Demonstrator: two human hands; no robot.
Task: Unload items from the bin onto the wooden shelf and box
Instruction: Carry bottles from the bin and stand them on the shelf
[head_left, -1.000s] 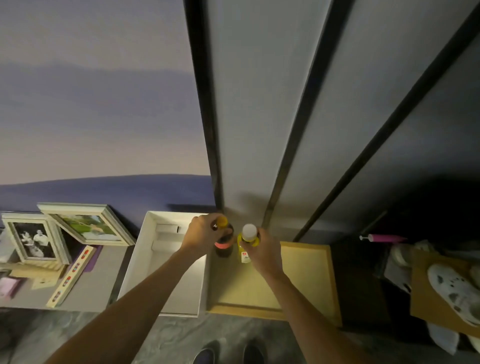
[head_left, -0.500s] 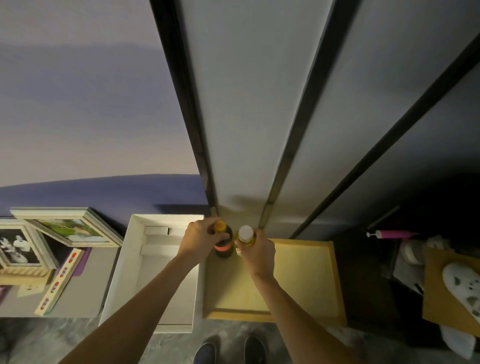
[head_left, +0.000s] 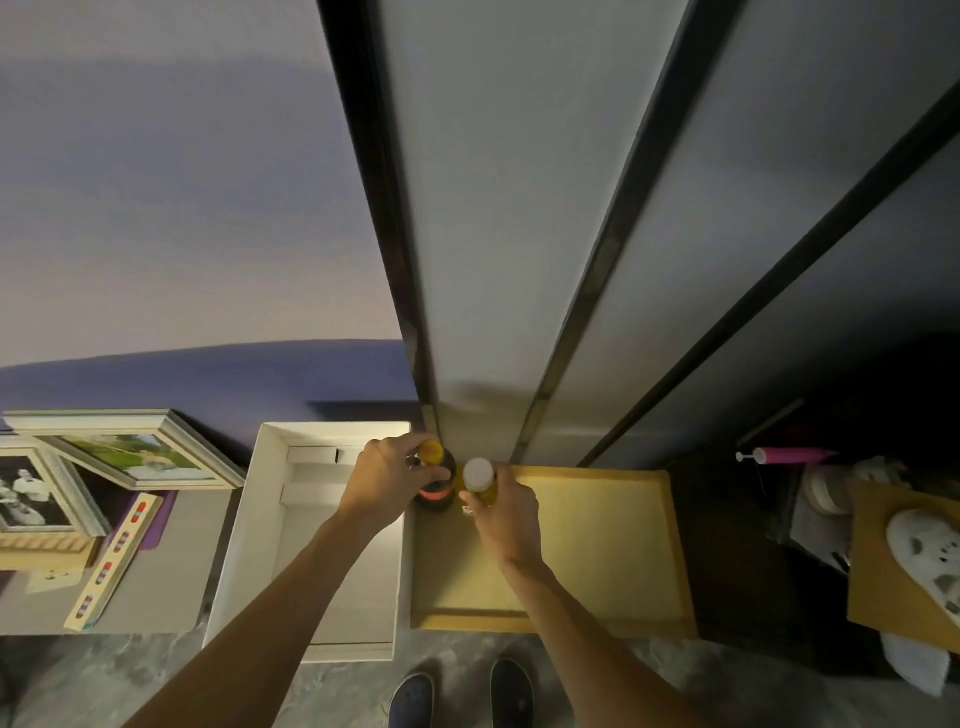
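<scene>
**Q:** How far along?

**Me:** Early, by my reading. Nearest are my shoes (head_left: 462, 693) on the floor. Next out are the box (head_left: 244, 561) on the left and the shelf (head_left: 597, 551) on the right, side by side. In the box I see only its own card insert. On the shelf, two bottles are all I can make out. Both are upright at the back left corner, just beside each other. The bin is out of view, so I cannot tell what is left in it. The clutter in the dark off to the right may be more to shift; unsure.

**Q:** Are the bottles set down?

**Me:** Dark bottle (head_left: 436, 486) looks seated on the board. Yellow bottle (head_left: 480, 483): base hidden behind my hand, cannot tell. Neither is released, so this step is not finished.

**Q:** Hands?

**Me:** Both arms reach forward and down, forearms converging on that corner. Left hand (head_left: 387, 480) crosses over the box's right wall. Its fingers are curled round the dark bottle's neck under the orange cap, thumb across the front. Right hand (head_left: 501, 514) comes from the near side, fingers wrapped round the yellow bottle below its white cap. Farther back, frames (head_left: 137, 457) lean at the wall (head_left: 182, 234), left of the box.
</scene>
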